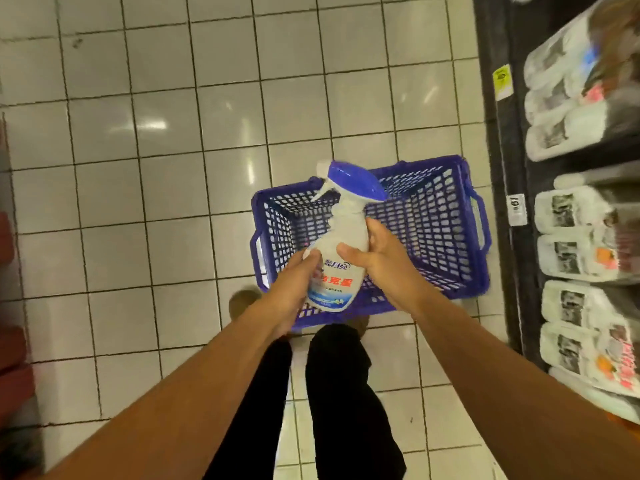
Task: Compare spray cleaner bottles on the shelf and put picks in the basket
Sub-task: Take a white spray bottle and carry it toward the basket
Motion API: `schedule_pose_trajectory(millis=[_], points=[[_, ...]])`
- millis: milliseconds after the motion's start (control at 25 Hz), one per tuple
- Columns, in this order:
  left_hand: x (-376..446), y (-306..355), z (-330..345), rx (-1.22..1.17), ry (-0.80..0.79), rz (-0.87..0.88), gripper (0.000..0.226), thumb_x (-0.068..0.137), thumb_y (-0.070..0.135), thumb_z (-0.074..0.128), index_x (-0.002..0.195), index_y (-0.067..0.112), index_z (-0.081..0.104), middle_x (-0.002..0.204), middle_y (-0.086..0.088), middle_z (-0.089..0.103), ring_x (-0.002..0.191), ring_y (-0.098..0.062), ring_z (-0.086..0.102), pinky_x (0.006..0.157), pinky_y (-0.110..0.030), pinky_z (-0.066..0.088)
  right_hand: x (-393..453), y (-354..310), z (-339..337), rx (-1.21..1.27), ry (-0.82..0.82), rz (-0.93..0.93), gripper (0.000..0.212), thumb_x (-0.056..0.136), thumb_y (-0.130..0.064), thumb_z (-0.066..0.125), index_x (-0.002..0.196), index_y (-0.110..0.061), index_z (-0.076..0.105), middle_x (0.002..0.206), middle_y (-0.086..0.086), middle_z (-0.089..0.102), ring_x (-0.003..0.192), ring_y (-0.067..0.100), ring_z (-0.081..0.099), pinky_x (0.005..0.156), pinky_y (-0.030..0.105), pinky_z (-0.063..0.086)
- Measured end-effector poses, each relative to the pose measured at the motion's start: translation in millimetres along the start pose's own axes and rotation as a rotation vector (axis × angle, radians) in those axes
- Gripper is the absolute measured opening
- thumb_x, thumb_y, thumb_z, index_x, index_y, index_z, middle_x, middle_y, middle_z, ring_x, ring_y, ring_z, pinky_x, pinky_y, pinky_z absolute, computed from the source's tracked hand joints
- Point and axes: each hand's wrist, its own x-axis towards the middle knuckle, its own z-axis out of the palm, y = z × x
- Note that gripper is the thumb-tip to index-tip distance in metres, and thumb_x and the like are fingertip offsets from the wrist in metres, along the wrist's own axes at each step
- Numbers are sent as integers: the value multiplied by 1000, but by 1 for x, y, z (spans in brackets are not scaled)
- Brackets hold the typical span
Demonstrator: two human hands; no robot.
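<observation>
So right now both hands are on the spray bottle point(337, 258), which is held upright-ish above the blue basket point(446, 216) sitting on the tiled floor point(138, 168). The left hand point(294, 289) curls its fingers round the lower left of the body, thumb up near the label, and the right hand point(384, 265) wraps the other side just below the neck, thumb across the front. The basket looks like it has nothing in it as far as I can see through the mesh. The thing I'd worry about: the bottle hangs nearer the basket's close left part than its middle, so if it gets let go from this height it could clip the rim, bounce out onto the tiles or land on the trigger head point(353, 183) and crack the nozzle. Smooth plastic could slip too. I'd lower it in properly. The shelf point(502, 168) of white packs point(571, 251) on the right is near, so a swinging elbow might knock one.
</observation>
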Motion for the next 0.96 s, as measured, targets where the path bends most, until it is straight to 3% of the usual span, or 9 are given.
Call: schedule_pose_trajectory(millis=[160, 240, 320, 400, 520, 600, 760, 880, 960], points=[[115, -32, -17, -98, 46, -47, 20, 106, 33, 34, 107, 25, 53, 88, 14, 65, 58, 13, 63, 45, -9, 47, 107, 78, 10, -168, -108, -10, 55, 81, 9, 72, 127, -15, 54, 124, 10, 66, 110, 21, 65, 92, 36, 56], [160, -44, -27, -109, 51, -86, 21, 105, 32, 34, 109, 25, 53, 88, 13, 63, 66, 7, 63, 59, -18, 46, 150, 112, 16, -241, -146, -9, 59, 79, 13, 71, 132, -7, 52, 127, 16, 63, 116, 31, 62, 98, 44, 52], [191, -52, -32, -153, 65, -110, 24, 104, 34, 34, 102, 25, 56, 83, 12, 66, 70, -1, 63, 68, -24, 40, 180, 137, 19, -271, -161, -31, 62, 78, 15, 72, 134, -1, 51, 126, 19, 64, 117, 37, 61, 99, 50, 51], [217, -54, -35, -232, 116, -80, 32, 105, 35, 33, 90, 24, 59, 69, 14, 69, 59, -1, 64, 64, -24, 45, 206, 151, 28, -274, -157, -82, 60, 77, 13, 74, 132, 0, 54, 125, 18, 65, 116, 34, 63, 99, 52, 50], [240, -49, -36, -351, 210, -25, 35, 104, 32, 34, 82, 23, 59, 53, 16, 66, 45, 5, 60, 53, -18, 47, 233, 154, 41, -272, -152, -182, 43, 75, -10, 79, 114, -8, 60, 106, 5, 68, 95, 7, 68, 83, 28, 56], [248, -45, -35, -396, 247, -8, 32, 102, 30, 38, 81, 24, 62, 61, 14, 67, 57, 3, 63, 62, -23, 45, 242, 154, 45, -307, -118, -207, 32, 76, -13, 82, 100, -14, 60, 90, -3, 65, 77, 0, 63, 70, 19, 51], [253, -45, -39, -418, 230, -10, 26, 101, 28, 40, 95, 25, 65, 93, 9, 67, 89, -4, 62, 72, -24, 44, 253, 164, 49, -373, -94, -213, 35, 80, 7, 74, 93, -17, 53, 82, -5, 60, 70, 6, 57, 66, 24, 50], [253, -48, -41, -400, 224, 47, 24, 102, 26, 42, 106, 28, 65, 105, 8, 67, 102, -7, 63, 82, -25, 46, 257, 163, 48, -412, -131, -201, 34, 81, 5, 72, 100, -16, 52, 86, -4, 61, 72, 3, 56, 65, 25, 50], [246, -50, -44, -344, 217, 62, 24, 102, 23, 42, 103, 30, 65, 104, 9, 68, 102, -8, 64, 84, -27, 47, 254, 164, 46, -437, -169, -179, 39, 83, 5, 69, 115, -11, 54, 98, 2, 63, 85, 10, 60, 74, 32, 53]])
